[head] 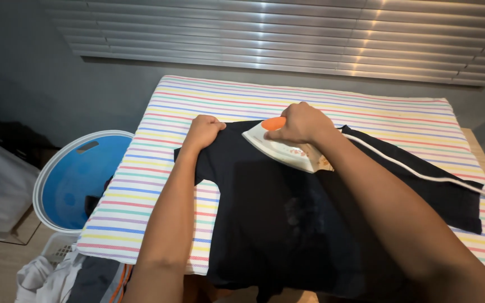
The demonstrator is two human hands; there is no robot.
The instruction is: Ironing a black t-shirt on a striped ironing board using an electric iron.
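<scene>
- My right hand (301, 123) is wrapped tight around the handle of a white iron (287, 150), with an orange button (274, 123) showing just beyond my knuckles.
- The iron sits flat under that hand on a black T-shirt (270, 207), near the shirt's upper edge.
- My left hand (203, 131) is closed in a fist on the far left corner of the shirt, pinning the cloth down; the two hands are near each other but not touching.
- The shirt spreads out below both hands and between my forearms, one sleeve running out to the right of my right arm.
- A white cord (422, 175) trails from the iron, over that sleeve, off to the right.
- Under the shirt is a board with a striped cover (366, 115) in many colours, reaching past both hands on every side.
- Left of my left arm, lower down, stands a round blue tub with a white rim (46, 174).
- Below that tub, by my left elbow, lies a heap of pale and dark laundry (57, 278).
</scene>
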